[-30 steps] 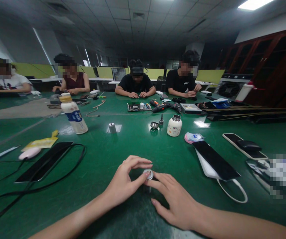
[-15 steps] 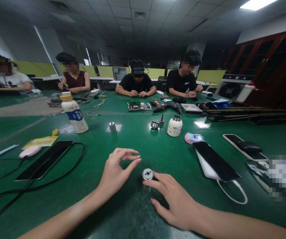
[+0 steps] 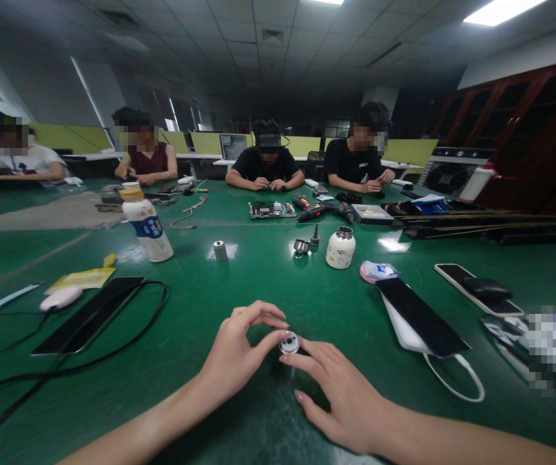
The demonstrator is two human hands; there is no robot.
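The left forearm [image 3: 156, 410] slants in from the lower left, its wrist nearly straight. The left hand [image 3: 239, 349] arches left of the silver disc [image 3: 288, 343], fingers bent together on its far side, thumb tip at its left edge and parted from them. The right hand [image 3: 348, 394] lies palm down to the disc's right, index finger along its near side, another finger at its right, thumb spread toward the body. The right forearm [image 3: 452, 429] reaches in from the lower right.

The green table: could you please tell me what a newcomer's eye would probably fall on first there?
Probably the left hand and right hand, meeting at a small round metal part in the near middle of the green table. Next, perhaps, the tall bottle with a blue label farther off to the left, and the squat, open cream bottle right of centre.
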